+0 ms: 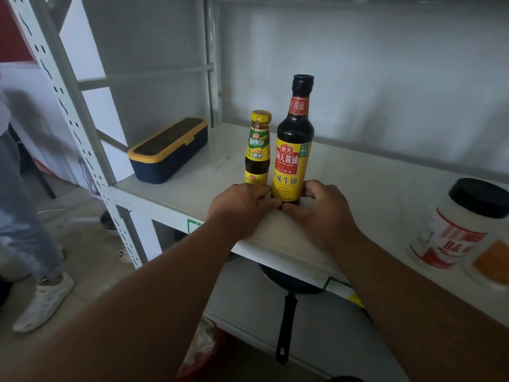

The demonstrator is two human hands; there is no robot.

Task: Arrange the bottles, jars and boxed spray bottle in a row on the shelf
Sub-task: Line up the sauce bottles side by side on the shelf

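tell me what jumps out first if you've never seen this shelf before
Two upright bottles stand side by side mid-shelf: a tall soy sauce bottle and, at its left, a shorter sauce bottle. The left hand and right hand grip the tall bottle's base from either side. A dark box with a yellow rim sits at the shelf's left end, and a black-capped white jar at the right.

The foot of the tall soy sauce bottle [293, 150] was hidden behind the fingertips of the left hand [242, 205] and the right hand [319, 208]. The small bottle [257, 150] lost its base behind the left hand. At the right edge, a black-lidded jar [454, 227] was blurred, its label unreadable. Beside it, an orange thing [493, 263], perhaps another jar, was cut off. On the lower shelf, the frying pan [289, 282] was partly hidden by the shelf [358, 177].
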